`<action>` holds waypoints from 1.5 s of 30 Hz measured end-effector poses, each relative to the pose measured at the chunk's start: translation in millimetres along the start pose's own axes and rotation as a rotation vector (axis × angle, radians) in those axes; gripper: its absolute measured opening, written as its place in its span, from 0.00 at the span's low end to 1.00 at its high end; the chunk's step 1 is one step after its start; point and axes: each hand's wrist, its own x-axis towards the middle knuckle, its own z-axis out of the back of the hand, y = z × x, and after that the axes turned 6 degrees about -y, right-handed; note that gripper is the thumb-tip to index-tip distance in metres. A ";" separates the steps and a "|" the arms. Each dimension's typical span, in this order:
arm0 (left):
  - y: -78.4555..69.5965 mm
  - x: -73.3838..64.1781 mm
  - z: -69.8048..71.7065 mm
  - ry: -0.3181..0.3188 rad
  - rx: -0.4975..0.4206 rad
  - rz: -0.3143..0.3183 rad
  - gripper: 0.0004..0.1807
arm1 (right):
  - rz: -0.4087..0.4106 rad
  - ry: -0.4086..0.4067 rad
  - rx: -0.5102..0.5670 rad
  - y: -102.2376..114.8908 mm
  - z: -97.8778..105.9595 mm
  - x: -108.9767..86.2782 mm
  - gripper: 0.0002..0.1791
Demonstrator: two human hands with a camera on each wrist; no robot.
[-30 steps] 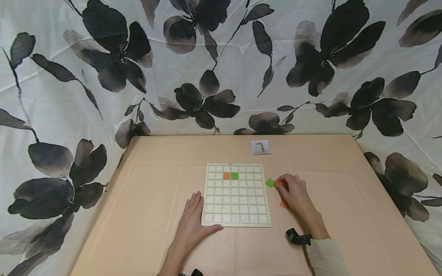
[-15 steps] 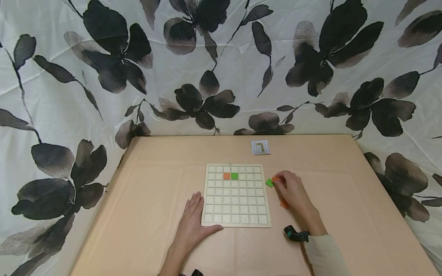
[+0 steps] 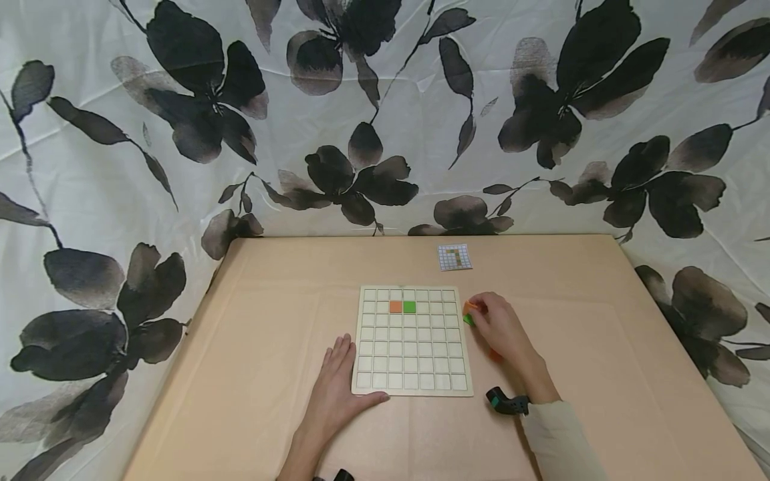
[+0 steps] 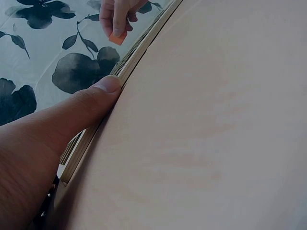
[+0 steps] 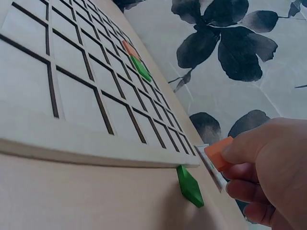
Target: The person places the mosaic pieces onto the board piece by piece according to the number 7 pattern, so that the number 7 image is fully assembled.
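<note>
A pale wooden grid board lies on the table. An orange square tile and a green square tile sit side by side in its second row from the far edge. My left hand rests flat at the board's left edge, its thumb against the near edge. Beyond the right edge, my right hand pinches another orange tile between thumb and fingers, held above the table. A loose green tile lies under it, close to the board's corner. Part of one more orange tile shows beneath the hand.
Behind the board, a small card printed with a coloured grid pattern lies on the table. A white cloth with dark flowers hangs behind and beside the table. A black wrist device is by the right wrist.
My right hand has lifted the orange tile from the loose tiles and moved it left and away from me, towards the board's right edge. The left hand has stayed in place.
</note>
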 end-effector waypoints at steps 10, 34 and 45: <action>-1.1 -1.3 -2.0 -0.028 0.009 -0.016 0.69 | 0.032 0.010 0.016 9.7 -7.7 6.4 0.13; 0.5 -3.6 -0.1 -0.002 0.008 0.001 0.69 | 0.038 0.037 0.066 26.7 -33.5 9.0 0.10; 0.1 -3.8 0.2 -0.011 0.004 -0.002 0.69 | 0.048 0.052 0.079 33.6 -46.7 11.9 0.09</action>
